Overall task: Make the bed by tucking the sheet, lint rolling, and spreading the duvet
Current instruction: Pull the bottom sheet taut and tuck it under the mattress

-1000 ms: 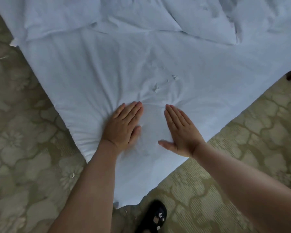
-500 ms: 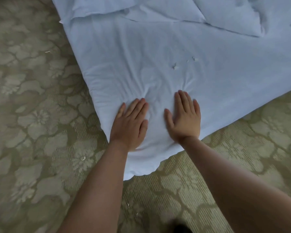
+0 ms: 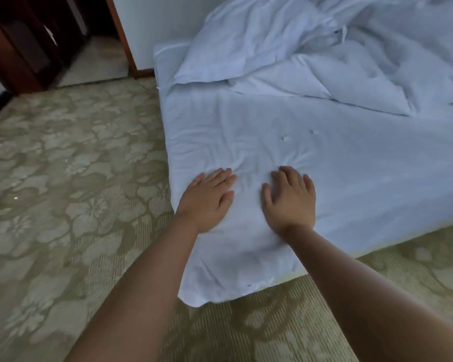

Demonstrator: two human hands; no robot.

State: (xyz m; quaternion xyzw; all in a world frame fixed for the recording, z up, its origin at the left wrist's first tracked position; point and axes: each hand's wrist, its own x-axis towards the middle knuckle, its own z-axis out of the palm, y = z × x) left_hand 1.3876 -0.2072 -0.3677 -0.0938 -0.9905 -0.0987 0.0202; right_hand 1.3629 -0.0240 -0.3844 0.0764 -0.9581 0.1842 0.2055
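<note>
the pale blue sheet (image 3: 338,163) covers the bed's near corner, creased into fine wrinkles around both palms. the left hand (image 3: 207,202) and right hand (image 3: 289,202) lie flat, fingers straight, pressing it side by side. a rumpled duvet (image 3: 324,61) is heaped farther back above patterned carpet (image 3: 63,165).

A patterned carpet (image 3: 63,194) covers the floor, olive-green with a pale floral design, running along the left of the bed and under its near corner. Small pale specks lie scattered on it at the left. At the top left stands dark reddish-brown wooden furniture (image 3: 16,48), its details lost in shadow. Beside it a lighter strip of floor (image 3: 94,64) leads away. A pale wall (image 3: 157,24) with a brown wooden edge trim (image 3: 120,37) rises behind the bed's far corner.
</note>
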